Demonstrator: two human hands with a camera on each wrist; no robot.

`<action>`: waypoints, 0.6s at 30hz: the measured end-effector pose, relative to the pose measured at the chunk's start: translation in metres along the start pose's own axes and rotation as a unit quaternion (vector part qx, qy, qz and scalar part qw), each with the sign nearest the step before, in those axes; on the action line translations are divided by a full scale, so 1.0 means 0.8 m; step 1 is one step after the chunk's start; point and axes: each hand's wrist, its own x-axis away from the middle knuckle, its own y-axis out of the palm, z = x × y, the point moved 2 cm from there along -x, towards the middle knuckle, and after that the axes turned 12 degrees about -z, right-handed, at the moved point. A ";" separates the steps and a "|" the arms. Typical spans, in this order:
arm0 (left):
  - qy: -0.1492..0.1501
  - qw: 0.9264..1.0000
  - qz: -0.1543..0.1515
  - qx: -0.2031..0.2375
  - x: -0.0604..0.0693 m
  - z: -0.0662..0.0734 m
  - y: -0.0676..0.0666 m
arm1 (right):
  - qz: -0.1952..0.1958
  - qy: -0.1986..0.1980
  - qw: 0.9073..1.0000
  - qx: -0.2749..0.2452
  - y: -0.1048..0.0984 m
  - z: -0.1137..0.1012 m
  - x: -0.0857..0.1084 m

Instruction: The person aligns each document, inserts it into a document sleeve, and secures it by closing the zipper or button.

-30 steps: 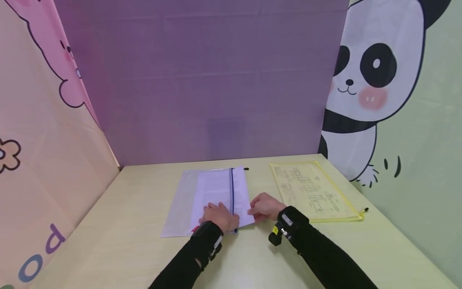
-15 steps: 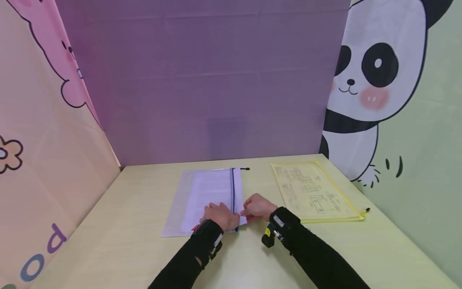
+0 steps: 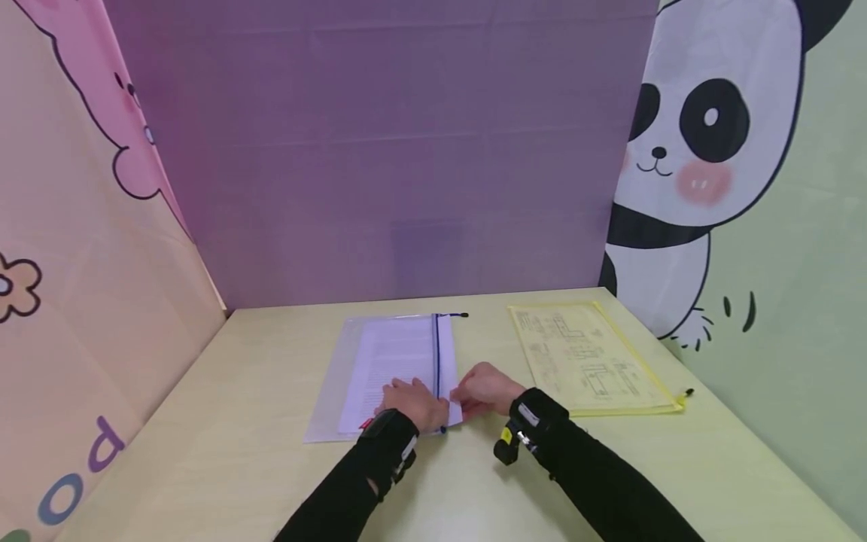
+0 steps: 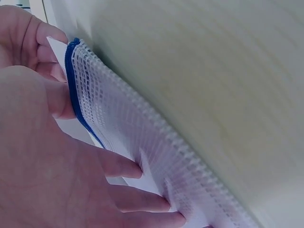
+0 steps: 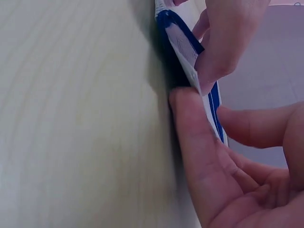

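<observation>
A clear mesh zipper pouch with a dark blue zipper lies on the table. White printed paper sits mostly inside it, and a strip of the paper sticks out past the zipper on the right. My left hand rests on the pouch near its front right corner. Its fingers are spread over the mesh, and the thumb is at the zipper edge, its tip partly hidden. At the paper's protruding edge, my right hand pinches the sheet between thumb and fingers, as the right wrist view shows.
To the right lies a yellow zipper pouch holding a sheet with line drawings. A purple cloth hangs behind the table. Printed cloths with cartoon figures stand at both sides.
The paper has slid left, farther into the pouch, with my right hand following it; most of this came in the first half second. My left hand has stayed on the pouch.
</observation>
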 end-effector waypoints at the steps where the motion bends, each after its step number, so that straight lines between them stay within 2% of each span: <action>1: -0.001 1.000 -0.001 0.000 0.000 0.000 0.000 | 0.005 -0.002 1.000 -0.005 0.000 0.000 0.000; 8: 0.001 1.000 -0.009 0.008 -0.001 -0.003 0.000 | 0.053 -0.011 0.999 -0.008 0.001 0.003 -0.008; 18: 0.023 1.000 0.001 -0.017 -0.005 -0.004 -0.002 | 0.079 -0.004 0.997 0.022 0.004 0.003 -0.018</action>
